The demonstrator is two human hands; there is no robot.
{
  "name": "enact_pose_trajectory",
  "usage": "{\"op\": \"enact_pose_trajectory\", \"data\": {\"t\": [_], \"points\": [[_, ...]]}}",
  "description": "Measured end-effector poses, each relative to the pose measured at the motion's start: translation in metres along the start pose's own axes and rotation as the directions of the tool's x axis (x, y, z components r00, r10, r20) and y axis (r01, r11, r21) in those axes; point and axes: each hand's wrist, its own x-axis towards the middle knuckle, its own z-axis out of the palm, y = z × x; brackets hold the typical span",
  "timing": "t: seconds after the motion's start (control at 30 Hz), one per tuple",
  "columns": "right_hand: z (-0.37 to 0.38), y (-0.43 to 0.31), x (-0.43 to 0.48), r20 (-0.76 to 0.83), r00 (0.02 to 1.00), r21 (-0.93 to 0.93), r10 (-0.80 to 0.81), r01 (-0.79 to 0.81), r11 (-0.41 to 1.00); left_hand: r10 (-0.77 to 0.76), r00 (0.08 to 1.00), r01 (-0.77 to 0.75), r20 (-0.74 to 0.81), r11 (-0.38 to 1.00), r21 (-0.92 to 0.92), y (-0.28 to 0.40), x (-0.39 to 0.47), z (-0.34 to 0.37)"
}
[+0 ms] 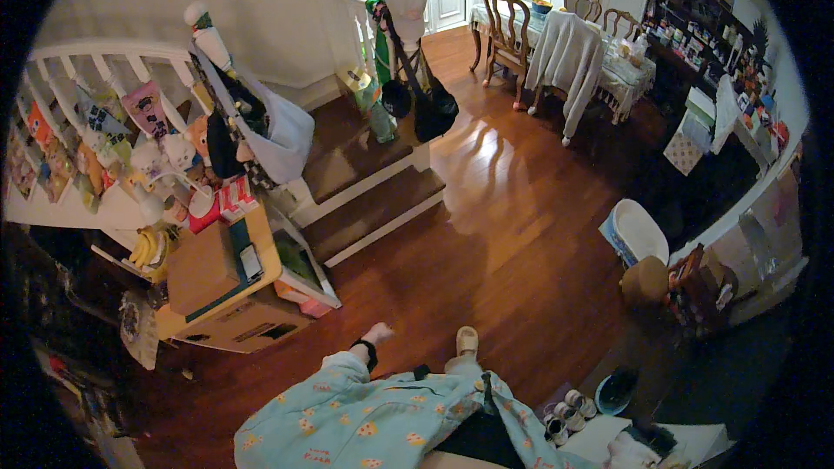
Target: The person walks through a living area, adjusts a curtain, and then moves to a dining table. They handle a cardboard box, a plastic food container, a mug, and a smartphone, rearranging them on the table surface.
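Note:
My left hand hangs low in front of me, above the wooden floor. A black band circles that wrist, below the light-blue jacket sleeve with a pizza print. No object shows in this hand, but its fingers are too small and blurred to read. The closest thing to it is a cardboard box under a small table, apart from the hand. My right hand is out of view. One foot in a beige slipper points forward on the floor.
Two wooden steps rise ahead on the left, beside a white railing hung with plush toys. Bananas and a cardboard box crowd the left side. A dining chair stands far ahead. Right are a white tub and a round stool.

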Motion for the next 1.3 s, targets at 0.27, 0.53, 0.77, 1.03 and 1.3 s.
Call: {"op": "enact_pose_trajectory", "data": {"t": [0.27,0.53,0.77,1.03,1.3], "points": [[-0.122,-0.088,0.066,0.044,0.996,0.09,-0.077,0.073,0.993,-0.23,0.973,0.225,0.004,0.954,0.199,0.046,0.064,0.028],[-0.23,-0.258,0.074,-0.107,0.914,-0.016,-0.391,0.392,0.92,-0.09,0.988,0.097,0.126,0.994,-0.05,0.245,0.094,0.0],[-0.285,-0.386,0.031,-0.267,0.772,-0.001,-0.577,0.598,0.801,0.133,0.969,-0.164,0.209,0.976,0.141,0.418,0.158,-0.005],[-0.326,-0.464,0.023,-0.293,0.795,-0.066,-0.532,0.538,0.84,0.527,0.701,-0.648,0.48,0.752,0.12,0.567,0.246,0.051],[-0.397,-0.559,0.065,-0.345,0.817,-0.035,-0.462,0.481,0.876,0.451,0.609,-0.713,0.653,0.672,0.2,0.678,0.33,0.04]]}}
